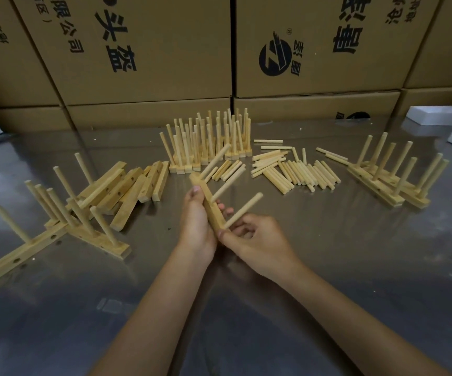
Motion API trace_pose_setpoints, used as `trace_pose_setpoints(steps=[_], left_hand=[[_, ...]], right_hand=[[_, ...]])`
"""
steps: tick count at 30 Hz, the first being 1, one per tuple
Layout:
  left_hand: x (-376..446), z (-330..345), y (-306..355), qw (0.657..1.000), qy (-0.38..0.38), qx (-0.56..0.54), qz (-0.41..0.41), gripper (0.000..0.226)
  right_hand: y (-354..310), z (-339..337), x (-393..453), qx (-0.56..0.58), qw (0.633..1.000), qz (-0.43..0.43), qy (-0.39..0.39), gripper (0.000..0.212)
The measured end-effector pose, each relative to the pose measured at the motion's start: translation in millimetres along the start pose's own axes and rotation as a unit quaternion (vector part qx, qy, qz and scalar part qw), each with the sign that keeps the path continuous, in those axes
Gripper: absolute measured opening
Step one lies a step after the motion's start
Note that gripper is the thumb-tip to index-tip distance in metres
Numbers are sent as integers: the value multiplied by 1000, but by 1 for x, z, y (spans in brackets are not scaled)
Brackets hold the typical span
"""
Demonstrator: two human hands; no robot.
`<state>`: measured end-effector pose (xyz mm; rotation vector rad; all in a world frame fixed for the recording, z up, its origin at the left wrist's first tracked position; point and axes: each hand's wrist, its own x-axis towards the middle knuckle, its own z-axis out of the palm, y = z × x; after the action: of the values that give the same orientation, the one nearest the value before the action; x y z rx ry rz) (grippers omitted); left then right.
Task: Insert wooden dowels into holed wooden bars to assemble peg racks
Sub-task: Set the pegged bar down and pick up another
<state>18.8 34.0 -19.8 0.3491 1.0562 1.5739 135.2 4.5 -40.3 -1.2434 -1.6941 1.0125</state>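
Fingers of the left hand (196, 221) are curled around a wooden bar (209, 206), thumb on its upper part, and hold it above the table (328, 280), tilted away from the person. Three dowels stick out of this bar to the right: the far dowel (216, 160), the middle dowel (226, 187) and the near dowel (244, 210). The right hand (257, 244) holds the near end of the bar, with thumb and fingers bent at the base of the near dowel; whether the fingers pinch the dowel itself I cannot tell.

Just behind the hands lies a heap of loose dowels (295, 170) flat on the table. Behind that heap stands a tight group of finished racks (211, 142), pegs upright. To the left is a pile of bare bars (135, 187) with holes, and nearer to the person some racks on the left (56, 226) lie across each other. To the right, well apart, are more racks on the right (393, 176). Cardboard boxes (149, 50) with printed characters form a wall along the far edge of the table.
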Motion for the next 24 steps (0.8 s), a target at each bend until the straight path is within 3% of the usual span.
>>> trace_pose_setpoints(steps=[3,7,11,17,24], left_hand=[[4,-3,2,998,-13,46,38,35],[12,-15,11,977,80,163,111,52],[19,-26,20,961,143,185,149,45],[25,-28,21,934,158,239,213,34],[26,-28,21,924,166,264,221,32]], right_hand=[[5,-5,11,-27,998,6,58,17],[0,-10,34,-75,994,-1,81,22],[-17,14,67,-148,988,-17,41,23],[-32,60,105,-262,964,-41,-30,27],[-26,75,139,-303,952,-15,33,32]])
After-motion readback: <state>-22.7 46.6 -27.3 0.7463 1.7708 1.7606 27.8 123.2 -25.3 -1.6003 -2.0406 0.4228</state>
